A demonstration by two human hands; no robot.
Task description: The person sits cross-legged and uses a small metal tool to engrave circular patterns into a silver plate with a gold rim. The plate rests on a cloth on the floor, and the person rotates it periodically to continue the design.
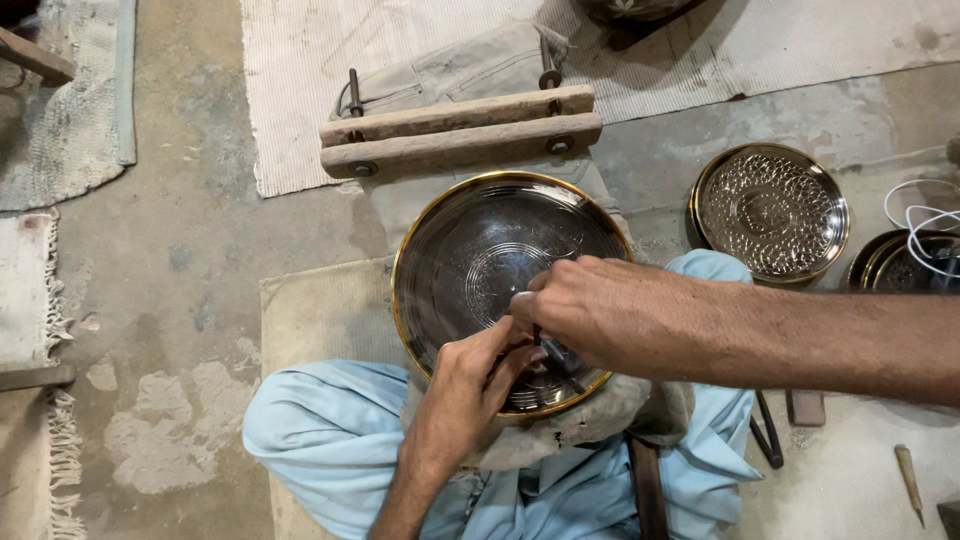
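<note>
A round shiny metal plate (480,250) with a gold rim lies on a cloth pad over my lap. Fine engraved circles show at its centre. My right hand (590,310) reaches in from the right and is closed around a small dark metal tool (553,350) whose tip rests on the plate's near part. My left hand (470,385) comes up from below, its fingers pinched on the same tool near the tip and resting on the plate. The tool is mostly hidden by both hands.
A wooden clamp of two bars with bolts (460,135) lies beyond the plate on a grey cloth. An embossed gold-rimmed plate (770,210) and stacked plates (900,265) with white cable sit at right. A chisel (910,480) and dark tools (768,430) lie on the concrete floor.
</note>
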